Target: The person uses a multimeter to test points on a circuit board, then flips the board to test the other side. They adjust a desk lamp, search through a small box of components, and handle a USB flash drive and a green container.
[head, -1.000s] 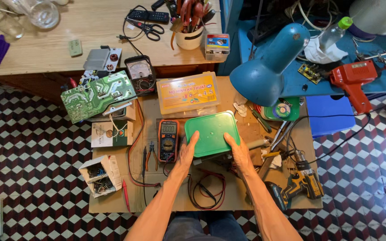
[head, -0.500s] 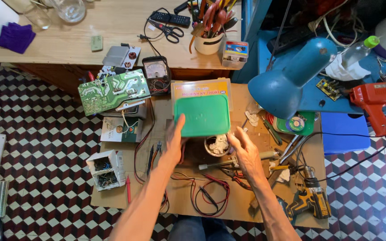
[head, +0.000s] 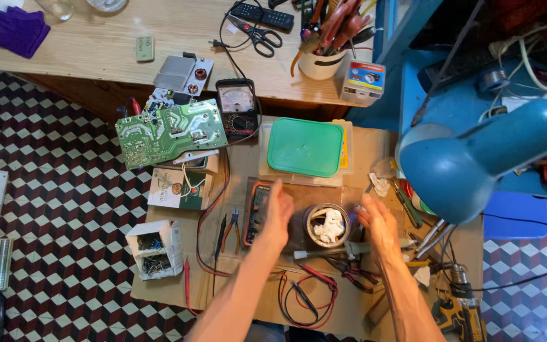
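Note:
A green plastic box lid [head: 306, 146] rests on a flat box at the far side of the low work table. My left hand [head: 278, 212] hovers open, slightly blurred, over a digital multimeter [head: 257, 209]. My right hand [head: 378, 225] is open too, just right of a round metal tin [head: 327, 225] with crumpled white material inside. Neither hand holds anything. Red and black test leads [head: 305, 288] lie coiled near my forearms.
A blue desk lamp [head: 470, 158] overhangs the table's right side. A green circuit board [head: 169, 131] and an analogue meter [head: 238, 107] sit at the left. Pliers [head: 232, 228], screwdrivers and a small cardboard box of parts [head: 154, 248] lie around. A wooden desk [head: 83, 50] stands beyond.
The green lid went from my hands near the multimeter to the flat box farther away. Both hands let go and drew back toward the tin.

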